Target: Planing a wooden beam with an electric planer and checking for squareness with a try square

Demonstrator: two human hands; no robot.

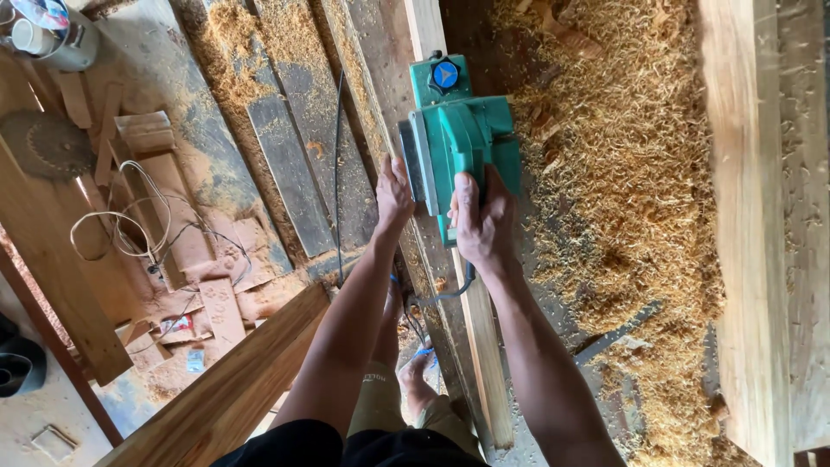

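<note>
A green electric hand planer (462, 130) with a blue knob on its front sits on the narrow edge of a long pale wooden plank (477, 346) that runs away from me. My right hand (482, 220) is closed around the planer's rear handle. My left hand (393, 192) presses flat against the planer's left side, fingers together. A dark power cord (450, 294) leaves the planer's rear below my right wrist.
A thick heap of wood shavings (631, 173) lies right of the plank, with a wide pale beam (748, 225) beyond it. Left are dusty boards, a circular saw blade (45, 143), a white wire (121, 225), offcuts and a slanted beam (233, 389).
</note>
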